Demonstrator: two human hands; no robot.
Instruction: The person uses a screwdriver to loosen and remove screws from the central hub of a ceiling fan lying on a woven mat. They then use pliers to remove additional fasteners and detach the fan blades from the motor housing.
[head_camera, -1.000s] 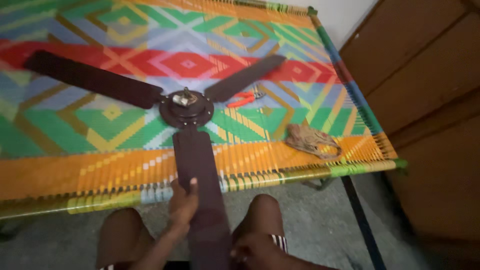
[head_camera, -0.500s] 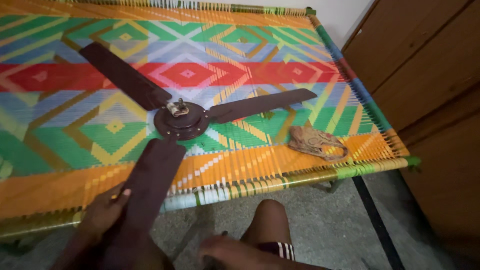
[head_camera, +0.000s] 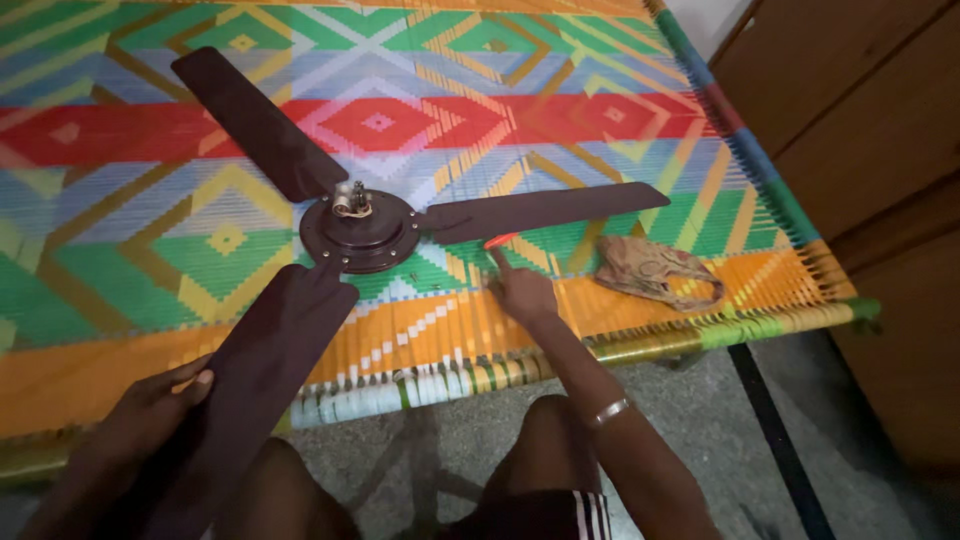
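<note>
A dark brown ceiling fan lies on a woven cot, its round motor hub (head_camera: 360, 232) in the middle and three blades spread out. My left hand (head_camera: 150, 415) grips the edge of the near blade (head_camera: 255, 385), which hangs over the cot's front edge. My right hand (head_camera: 520, 290) rests on the weave to the right of the hub, its index finger touching a small red-handled tool (head_camera: 500, 241) just below the right blade (head_camera: 545, 211). A metal bangle sits on my right wrist.
The cot's weave (head_camera: 600, 110) is brightly patterned in orange, green, red and blue. A crumpled brown cloth (head_camera: 650, 272) lies near the front right corner. Wooden cabinet doors (head_camera: 860, 120) stand close on the right. My knees are over grey floor (head_camera: 700, 430).
The fan has turned, the near blade swinging left with my left hand. My right hand rose from my lap and reached onto the cot to the red tool.
</note>
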